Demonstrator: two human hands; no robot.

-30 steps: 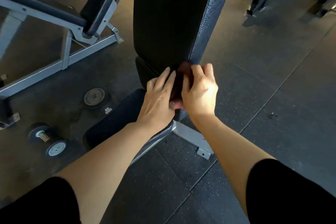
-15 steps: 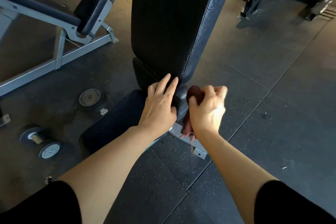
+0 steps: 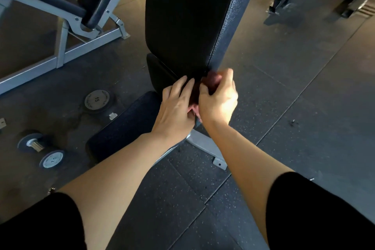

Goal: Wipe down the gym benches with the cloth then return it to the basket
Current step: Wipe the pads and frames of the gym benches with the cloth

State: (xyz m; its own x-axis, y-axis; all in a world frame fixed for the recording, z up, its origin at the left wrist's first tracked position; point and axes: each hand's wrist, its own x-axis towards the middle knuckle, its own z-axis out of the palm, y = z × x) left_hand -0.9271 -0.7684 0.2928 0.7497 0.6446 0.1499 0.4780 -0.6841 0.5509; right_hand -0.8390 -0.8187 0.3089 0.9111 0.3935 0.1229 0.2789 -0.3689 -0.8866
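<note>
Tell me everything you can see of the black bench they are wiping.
The bench has a tall back pad set steeply upright, covered in black, grained, leather-like material with a stitched seam down its right edge. Below it a dark seat pad slopes toward the lower left. A grey metal frame with a bolted foot rests on the speckled rubber floor. At the back pad's lower end the left hand rests with straight fingers, and the right hand presses a reddish cloth against it.
</note>
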